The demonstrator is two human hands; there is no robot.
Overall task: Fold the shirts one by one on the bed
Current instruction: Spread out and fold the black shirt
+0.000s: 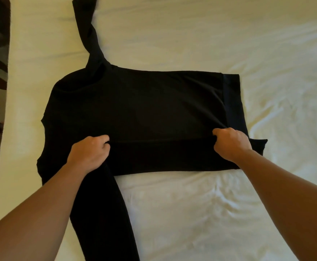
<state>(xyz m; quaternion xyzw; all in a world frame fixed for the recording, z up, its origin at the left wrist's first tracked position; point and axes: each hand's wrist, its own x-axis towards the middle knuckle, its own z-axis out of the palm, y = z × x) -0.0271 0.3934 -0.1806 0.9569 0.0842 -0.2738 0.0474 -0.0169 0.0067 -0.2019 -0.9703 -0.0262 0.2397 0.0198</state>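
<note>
Your left hand (90, 153) & right hand (231, 143) each pinched the black shirt (144, 102) on the bed (191, 204), mid side-fold; next, prob. lay that edge flat.

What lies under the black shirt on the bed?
Around the black shirt only the white bed sheet shows, so it lies on that. Anything else beneath is covered. The left hand and right hand grip its folded near edge.

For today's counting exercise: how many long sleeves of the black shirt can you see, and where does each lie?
2. One sleeve runs away toward the top edge; the other sleeve trails toward the bottom edge, beside the left hand. Both belong to the black shirt.
</note>
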